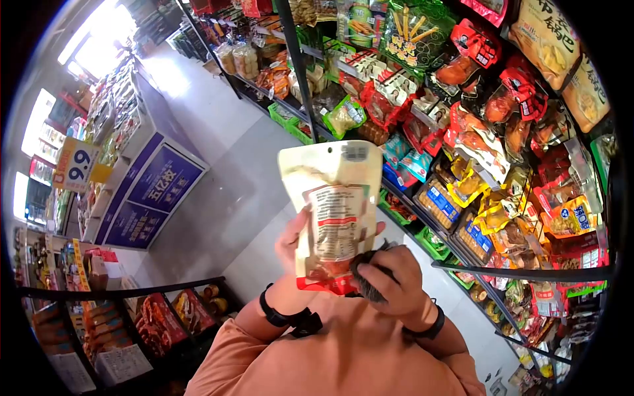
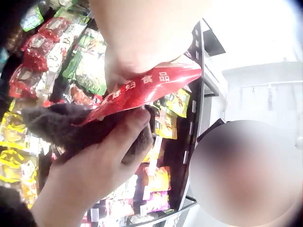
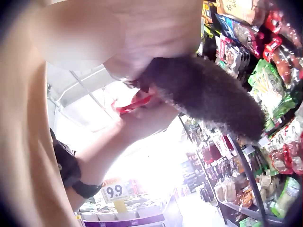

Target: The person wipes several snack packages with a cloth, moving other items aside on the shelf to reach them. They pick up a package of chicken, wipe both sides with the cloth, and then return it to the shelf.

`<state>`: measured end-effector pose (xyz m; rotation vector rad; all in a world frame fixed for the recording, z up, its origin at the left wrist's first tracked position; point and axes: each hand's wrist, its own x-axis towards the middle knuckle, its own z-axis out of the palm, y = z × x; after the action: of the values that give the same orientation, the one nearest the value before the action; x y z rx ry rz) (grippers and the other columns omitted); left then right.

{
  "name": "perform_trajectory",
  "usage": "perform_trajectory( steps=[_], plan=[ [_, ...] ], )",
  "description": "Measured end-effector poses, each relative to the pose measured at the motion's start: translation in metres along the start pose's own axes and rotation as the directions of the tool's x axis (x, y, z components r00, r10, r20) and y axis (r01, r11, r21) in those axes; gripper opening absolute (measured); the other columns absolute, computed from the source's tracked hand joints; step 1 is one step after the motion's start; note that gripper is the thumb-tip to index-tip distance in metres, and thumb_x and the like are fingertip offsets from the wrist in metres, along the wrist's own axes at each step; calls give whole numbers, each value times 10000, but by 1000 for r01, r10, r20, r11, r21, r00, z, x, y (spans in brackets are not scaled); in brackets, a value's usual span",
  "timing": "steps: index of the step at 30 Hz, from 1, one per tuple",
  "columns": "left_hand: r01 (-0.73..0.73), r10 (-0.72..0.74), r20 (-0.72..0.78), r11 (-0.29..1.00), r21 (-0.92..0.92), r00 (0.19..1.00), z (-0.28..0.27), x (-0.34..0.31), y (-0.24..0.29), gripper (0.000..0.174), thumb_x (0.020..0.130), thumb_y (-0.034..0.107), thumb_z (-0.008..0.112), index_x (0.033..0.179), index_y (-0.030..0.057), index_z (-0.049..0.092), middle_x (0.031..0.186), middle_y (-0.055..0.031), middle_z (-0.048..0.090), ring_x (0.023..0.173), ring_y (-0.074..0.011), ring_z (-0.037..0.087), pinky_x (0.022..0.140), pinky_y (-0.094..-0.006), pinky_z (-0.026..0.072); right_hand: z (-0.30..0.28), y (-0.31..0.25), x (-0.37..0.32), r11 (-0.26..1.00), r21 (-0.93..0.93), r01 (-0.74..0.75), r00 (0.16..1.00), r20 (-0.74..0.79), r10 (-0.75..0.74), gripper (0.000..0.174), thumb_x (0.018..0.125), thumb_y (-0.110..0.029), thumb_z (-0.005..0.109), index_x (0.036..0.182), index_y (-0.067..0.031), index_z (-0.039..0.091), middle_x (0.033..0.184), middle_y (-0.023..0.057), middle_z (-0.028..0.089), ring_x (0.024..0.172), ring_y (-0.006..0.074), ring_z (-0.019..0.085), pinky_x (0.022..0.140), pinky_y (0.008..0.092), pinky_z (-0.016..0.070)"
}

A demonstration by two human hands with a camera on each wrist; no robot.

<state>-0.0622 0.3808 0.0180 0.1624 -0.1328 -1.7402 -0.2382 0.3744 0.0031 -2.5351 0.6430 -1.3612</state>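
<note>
Grips with the left hand (image 1: 290, 241) the left edge of a pouch (image 1: 333, 211), about midway up, fingers curled behind it and mostly hidden. Holds that pouch upright before the chest, long axis vertical, printed back toward the head camera, red bottom seam lowest and nearest the body. Leaves the pouch's upper half free, up and away from both grips. Clasps with the right hand (image 1: 391, 282) a dark fuzzy cloth (image 1: 365, 267) at the pouch's bottom right corner, fingers bent round the cloth and, in the left wrist view, thumb pressing the red seam down onto it. Has the right hand lower and nearer the seam, the left higher on the opposite edge, so supports the pouch from two sides at its lower half. Stands beside snack shelves (image 1: 462, 191) on the right, apart from the pouch.
</note>
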Motion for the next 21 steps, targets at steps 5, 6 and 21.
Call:
perform_trajectory(
  steps=[5, 6, 21],
  plan=[
    [-92, 104, -37, 967, 238, 994, -12, -9, 15, 722, 863, 439, 442, 1445, 24, 342, 1382, -253, 471, 1199, -490, 505, 1004, -610, 427, -16, 16, -18, 998, 46, -52, 997, 61, 49, 410, 691, -177, 833, 1038, -70, 642, 888, 73, 602, 713, 242, 562, 599, 330, 483],
    [-93, 102, -31, 975, 200, 994, -10, -12, 8, 722, 856, 456, 427, 1432, 26, 360, 1326, -239, 512, 1168, -459, 539, 974, -566, 469, -22, 17, -23, 984, 109, -144, 988, 69, 137, 440, 703, -189, 834, 1070, -45, 638, 889, 88, 617, 751, 254, 587, 625, 343, 494],
    [-402, -356, 407, 92, 911, 841, 16, 32, -216, 727, 854, 159, 675, 1478, 38, 322, 1544, -254, 193, 1431, -405, 217, 1136, -471, 232, -191, 19, -159, 267, 726, -633, 523, 147, 839, 482, 836, -64, 691, 1275, 11, 506, 1061, 79, 644, 958, 135, 612, 856, 292, 492]
  ],
)
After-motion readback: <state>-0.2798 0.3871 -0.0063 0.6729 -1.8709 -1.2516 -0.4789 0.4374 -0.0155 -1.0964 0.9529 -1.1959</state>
